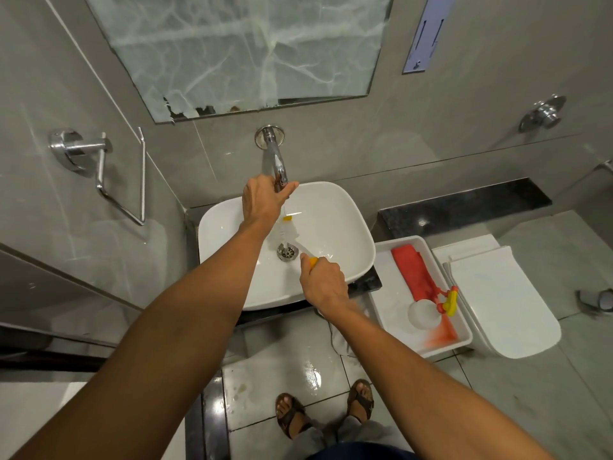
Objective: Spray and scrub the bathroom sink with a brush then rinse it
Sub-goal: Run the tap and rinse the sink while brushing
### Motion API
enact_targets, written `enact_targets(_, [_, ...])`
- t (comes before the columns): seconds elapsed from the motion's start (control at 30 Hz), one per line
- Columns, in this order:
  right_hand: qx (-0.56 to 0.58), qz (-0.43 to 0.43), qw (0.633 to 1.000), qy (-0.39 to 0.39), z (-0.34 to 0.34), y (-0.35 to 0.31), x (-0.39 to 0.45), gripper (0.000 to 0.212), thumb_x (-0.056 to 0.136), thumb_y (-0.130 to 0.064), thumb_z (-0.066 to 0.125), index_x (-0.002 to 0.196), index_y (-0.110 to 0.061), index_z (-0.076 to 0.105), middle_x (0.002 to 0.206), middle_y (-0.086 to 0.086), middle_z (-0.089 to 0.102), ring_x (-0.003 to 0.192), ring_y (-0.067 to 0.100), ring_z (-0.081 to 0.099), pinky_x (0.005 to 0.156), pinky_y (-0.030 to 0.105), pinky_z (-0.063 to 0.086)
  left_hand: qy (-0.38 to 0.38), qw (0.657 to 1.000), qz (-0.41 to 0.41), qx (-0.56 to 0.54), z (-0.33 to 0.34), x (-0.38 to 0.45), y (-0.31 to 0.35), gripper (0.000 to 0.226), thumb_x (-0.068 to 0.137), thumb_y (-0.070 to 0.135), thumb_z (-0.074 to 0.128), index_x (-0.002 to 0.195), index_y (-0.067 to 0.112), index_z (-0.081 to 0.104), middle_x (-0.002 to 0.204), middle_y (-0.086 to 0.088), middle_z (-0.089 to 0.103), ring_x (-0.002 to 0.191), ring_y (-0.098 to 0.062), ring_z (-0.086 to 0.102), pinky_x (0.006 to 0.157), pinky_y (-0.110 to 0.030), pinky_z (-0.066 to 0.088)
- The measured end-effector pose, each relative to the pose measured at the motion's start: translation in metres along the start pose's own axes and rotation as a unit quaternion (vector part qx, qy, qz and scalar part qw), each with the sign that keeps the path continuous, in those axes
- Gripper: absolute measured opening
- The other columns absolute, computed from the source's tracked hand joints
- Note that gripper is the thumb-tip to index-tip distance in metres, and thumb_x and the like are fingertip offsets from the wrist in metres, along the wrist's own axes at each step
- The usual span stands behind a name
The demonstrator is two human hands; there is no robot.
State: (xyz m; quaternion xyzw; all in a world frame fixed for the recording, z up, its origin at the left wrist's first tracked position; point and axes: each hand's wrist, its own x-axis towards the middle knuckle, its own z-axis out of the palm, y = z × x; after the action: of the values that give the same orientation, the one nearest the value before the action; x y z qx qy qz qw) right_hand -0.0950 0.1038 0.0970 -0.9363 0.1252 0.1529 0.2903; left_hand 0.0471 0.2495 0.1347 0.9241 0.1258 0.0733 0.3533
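White sink, brush in right hand, bristles beneath left hand.

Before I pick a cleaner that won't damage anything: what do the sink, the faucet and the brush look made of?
Sink: glossy white glazed ceramic by the look, with smooth highlights.
Faucet: polished chrome-like metal, mirror reflections.
Brush: white bristles, probably synthetic, with yellow plastic-looking tip and handle, held in the right hand; the core is not visible.
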Motion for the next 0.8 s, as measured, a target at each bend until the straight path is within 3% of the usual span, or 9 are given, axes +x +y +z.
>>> enact_targets(0.13, [0.007, 0.004, 1.000, 0.010, 0.002, 0.000, 0.002, 0.067, 0.106, -0.059, 0.030, 0.117, -0.005, 0.068, 0.117, 0.016, 0.071, 0.107, 0.037, 0.068, 0.090, 0.043, 0.054, 0.039, 0.999, 0.016, 0.021, 0.006, -0.003, 0.002, 0.043, 0.096, 0.051, 0.077, 0.091, 0.009, 0.070, 0.090, -0.011, 0.068, 0.079, -0.022, 0.058, 0.068, -0.034, 0.042])
enact_targets(0.3, [0.014, 0.013, 1.000, 0.001, -0.001, 0.005, 0.007, 0.069, 0.106, -0.059, 0.030, 0.120, -0.004, 0.068, 0.119, 0.018, 0.070, 0.110, 0.038, 0.067, 0.093, 0.043, 0.054, 0.058, 0.998, 0.029, 0.024, 0.014, -0.007, -0.001, 0.052, 0.098, 0.054, 0.073, 0.107, 0.003, 0.068, 0.106, -0.016, 0.069, 0.100, -0.030, 0.064, 0.077, -0.034, 0.041])
enact_targets(0.43, [0.023, 0.008, 1.000, -0.007, -0.004, 0.014, 0.009, 0.070, 0.106, -0.061, 0.030, 0.119, -0.003, 0.068, 0.117, 0.018, 0.071, 0.109, 0.038, 0.068, 0.090, 0.042, 0.053, 0.072, 0.997, 0.026, 0.027, 0.013, -0.010, -0.006, 0.065, 0.094, 0.071, 0.066, 0.098, 0.007, 0.066, 0.100, -0.015, 0.072, 0.099, -0.033, 0.067, 0.081, -0.041, 0.050])
enact_targets(0.57, [0.037, 0.013, 0.999, -0.004, -0.011, 0.027, 0.012, 0.072, 0.106, -0.061, 0.030, 0.118, -0.001, 0.068, 0.115, 0.019, 0.071, 0.107, 0.039, 0.068, 0.092, 0.045, 0.057, 0.067, 0.997, -0.032, 0.029, 0.019, -0.026, -0.010, 0.074, 0.092, 0.086, 0.050, 0.085, 0.012, 0.057, 0.092, -0.011, 0.071, 0.091, -0.032, 0.066, 0.089, -0.050, 0.054])
enact_targets(0.8, [0.067, 0.000, 0.997, 0.023, -0.042, 0.068, 0.030, 0.076, 0.105, -0.065, 0.024, 0.109, -0.006, 0.072, 0.108, 0.016, 0.074, 0.103, 0.036, 0.069, 0.093, 0.049, 0.058, 0.086, 0.996, -0.025, -0.003, 0.049, -0.053, -0.003, 0.054, 0.107, 0.067, 0.042, 0.095, 0.015, 0.053, 0.101, -0.003, 0.055, 0.096, -0.031, 0.061, 0.097, -0.044, 0.047])
